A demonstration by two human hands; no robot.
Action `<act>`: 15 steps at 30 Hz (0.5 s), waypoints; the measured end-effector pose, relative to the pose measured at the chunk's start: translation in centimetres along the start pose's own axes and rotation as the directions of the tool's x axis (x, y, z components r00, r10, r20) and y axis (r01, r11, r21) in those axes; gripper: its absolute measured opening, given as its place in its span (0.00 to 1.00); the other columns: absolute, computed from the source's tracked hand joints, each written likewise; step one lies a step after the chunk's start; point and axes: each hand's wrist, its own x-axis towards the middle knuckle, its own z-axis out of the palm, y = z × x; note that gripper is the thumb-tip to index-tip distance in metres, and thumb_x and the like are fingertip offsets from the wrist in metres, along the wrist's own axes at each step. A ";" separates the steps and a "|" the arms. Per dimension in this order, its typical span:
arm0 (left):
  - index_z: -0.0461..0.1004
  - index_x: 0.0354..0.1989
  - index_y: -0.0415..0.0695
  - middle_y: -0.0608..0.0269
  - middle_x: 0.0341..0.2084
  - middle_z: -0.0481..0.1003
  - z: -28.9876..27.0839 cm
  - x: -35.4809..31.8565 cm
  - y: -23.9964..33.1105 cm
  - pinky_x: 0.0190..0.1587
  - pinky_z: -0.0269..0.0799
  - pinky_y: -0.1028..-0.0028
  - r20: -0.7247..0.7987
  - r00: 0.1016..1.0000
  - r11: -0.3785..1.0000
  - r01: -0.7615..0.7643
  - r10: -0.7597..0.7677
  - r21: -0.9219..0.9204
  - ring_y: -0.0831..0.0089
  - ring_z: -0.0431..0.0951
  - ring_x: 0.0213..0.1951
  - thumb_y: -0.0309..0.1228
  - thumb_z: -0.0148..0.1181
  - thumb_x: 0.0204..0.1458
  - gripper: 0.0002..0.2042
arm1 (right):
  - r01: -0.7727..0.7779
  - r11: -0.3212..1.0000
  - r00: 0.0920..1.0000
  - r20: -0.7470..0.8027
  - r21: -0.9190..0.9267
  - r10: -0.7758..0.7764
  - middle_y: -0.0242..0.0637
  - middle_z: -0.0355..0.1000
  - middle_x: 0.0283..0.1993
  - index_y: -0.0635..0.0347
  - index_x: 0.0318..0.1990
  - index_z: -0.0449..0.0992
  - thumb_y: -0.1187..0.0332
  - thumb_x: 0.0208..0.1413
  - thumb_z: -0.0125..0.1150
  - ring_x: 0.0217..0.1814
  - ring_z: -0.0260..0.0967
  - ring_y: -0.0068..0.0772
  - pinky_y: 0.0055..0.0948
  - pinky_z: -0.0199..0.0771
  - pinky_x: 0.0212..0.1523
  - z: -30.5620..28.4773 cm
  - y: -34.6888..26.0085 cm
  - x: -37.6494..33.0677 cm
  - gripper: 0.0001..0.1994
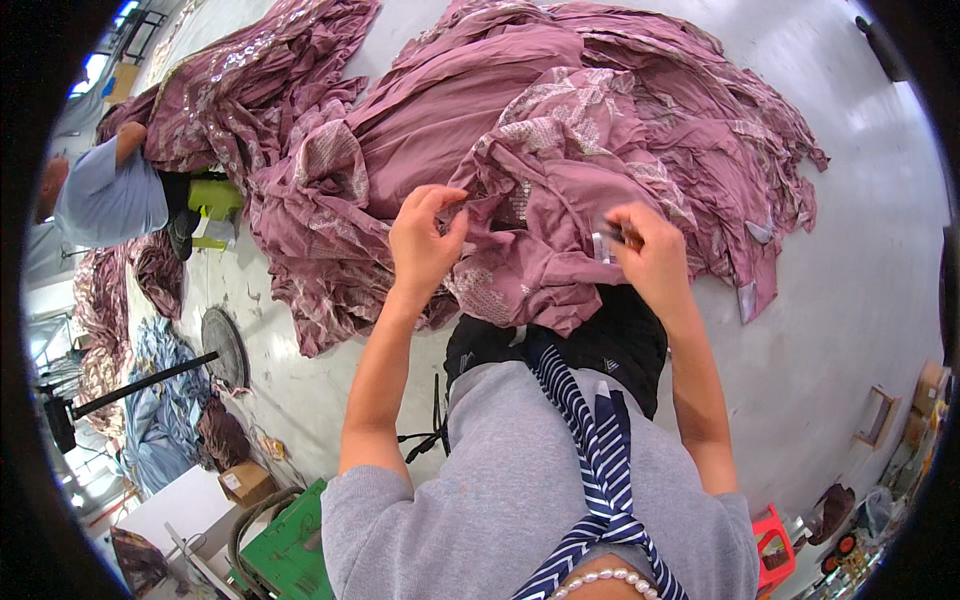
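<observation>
A large heap of dusty-pink fabric point(470, 90) with pale patterned bands spreads in front of me, its near edge over my lap. My left hand point(425, 240) is at the heap's near edge, thumb and fingers curved apart, fingertips beside a fold. My right hand point(650, 250) is closed around a small dark tool point(622, 236), blurred, so its exact kind is unclear. Close to its fingertips a small white and silvery patch point(601, 248) shows against the cloth. Between my hands the fabric is bunched, with a dark hollow in the folds.
At left another person in a light blue top point(110, 195) bends by more pink fabric near a lime-green stool point(215, 200). A round fan point(225, 345), blue fabric point(160, 400) and a green box-like object point(285, 545) lie lower left. A red stool point(772, 550) stands lower right.
</observation>
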 end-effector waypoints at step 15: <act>0.74 0.43 0.37 0.66 0.29 0.75 7.0 0.1 2.8 0.23 0.69 0.82 0.471 0.830 0.566 0.552 -0.299 -0.612 0.82 0.73 0.27 0.36 0.55 0.57 0.14 | 0.066 0.993 0.996 -0.062 -0.097 -0.072 0.39 0.69 0.31 0.58 0.34 0.72 0.76 0.40 0.62 0.31 0.71 0.41 0.34 0.71 0.31 1.9 -1.0 2.1 0.11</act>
